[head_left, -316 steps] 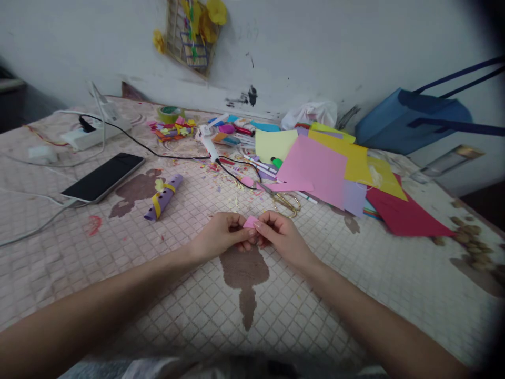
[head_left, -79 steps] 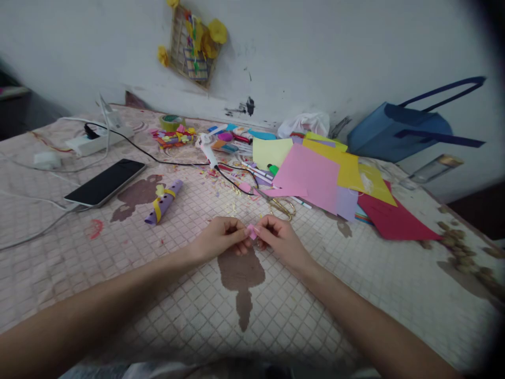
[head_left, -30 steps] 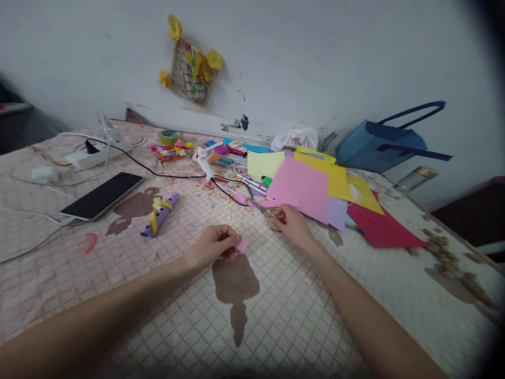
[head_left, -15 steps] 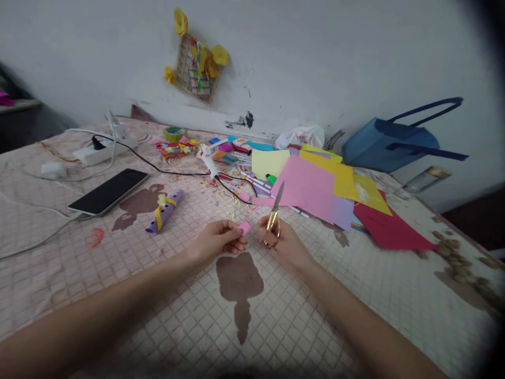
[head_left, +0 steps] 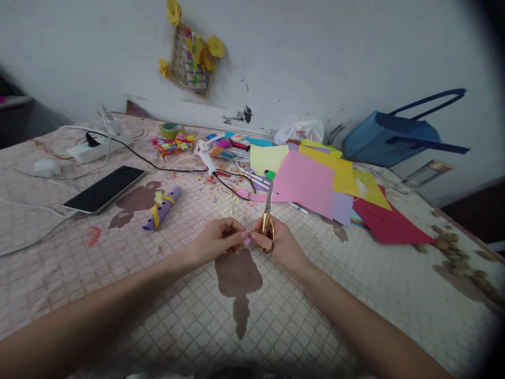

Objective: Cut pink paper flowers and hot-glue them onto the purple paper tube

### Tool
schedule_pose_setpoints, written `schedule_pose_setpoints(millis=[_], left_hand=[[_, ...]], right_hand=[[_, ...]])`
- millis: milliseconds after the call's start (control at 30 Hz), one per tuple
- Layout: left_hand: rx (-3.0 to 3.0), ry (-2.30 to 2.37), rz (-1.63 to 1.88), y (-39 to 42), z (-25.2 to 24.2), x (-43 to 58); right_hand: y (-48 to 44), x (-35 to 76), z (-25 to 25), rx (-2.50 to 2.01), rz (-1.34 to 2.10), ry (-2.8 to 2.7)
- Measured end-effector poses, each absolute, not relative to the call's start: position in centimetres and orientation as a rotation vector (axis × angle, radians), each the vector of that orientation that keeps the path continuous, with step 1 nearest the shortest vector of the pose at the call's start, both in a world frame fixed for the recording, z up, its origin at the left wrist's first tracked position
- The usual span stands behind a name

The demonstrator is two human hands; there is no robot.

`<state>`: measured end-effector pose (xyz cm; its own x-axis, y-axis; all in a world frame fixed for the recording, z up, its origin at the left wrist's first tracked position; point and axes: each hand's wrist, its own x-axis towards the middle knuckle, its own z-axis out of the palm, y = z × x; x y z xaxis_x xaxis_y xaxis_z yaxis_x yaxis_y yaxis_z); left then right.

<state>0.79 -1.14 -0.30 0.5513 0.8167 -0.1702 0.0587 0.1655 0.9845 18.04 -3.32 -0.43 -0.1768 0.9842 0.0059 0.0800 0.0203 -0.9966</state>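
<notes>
My left hand [head_left: 215,242] pinches a small folded pink paper piece [head_left: 246,240] just above the quilted cloth. My right hand [head_left: 278,243] is closed round the gold handles of a pair of scissors [head_left: 268,216], whose blades point up and away from me. The fingertips of both hands meet at the pink piece. A brown teddy-bear print on the cloth [head_left: 236,279] lies right below the hands.
Coloured paper sheets [head_left: 315,179] are piled behind the hands. A purple paper roll with a yellow band [head_left: 161,208], a phone [head_left: 104,189], a glue gun with black cord [head_left: 205,157], a power strip [head_left: 98,145] and a blue bag [head_left: 394,139] lie around.
My right hand let go of the pink piece, reached back to the scissors by the paper pile, picked them up and brought them to the piece held in my left hand.
</notes>
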Motion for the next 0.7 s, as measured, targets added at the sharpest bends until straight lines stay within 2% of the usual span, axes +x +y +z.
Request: schedule_pose_setpoints(millis=[133, 333, 700], left_hand=[[1.327, 0.877, 0.619, -0.9, -0.5, 0.6], [1.007, 0.865, 0.709, -0.5, -1.2, 0.5], [0.550, 0.747, 0.895, 1.0, -0.9, -0.4]], right_hand=[[-3.4, 18.0, -0.4, -1.185, 1.309, -1.387], [-3.7, 18.2, -0.5, -1.131, 1.340, -1.322], [-5.3, 17.2, -2.0, -0.780, 1.945, -1.262]])
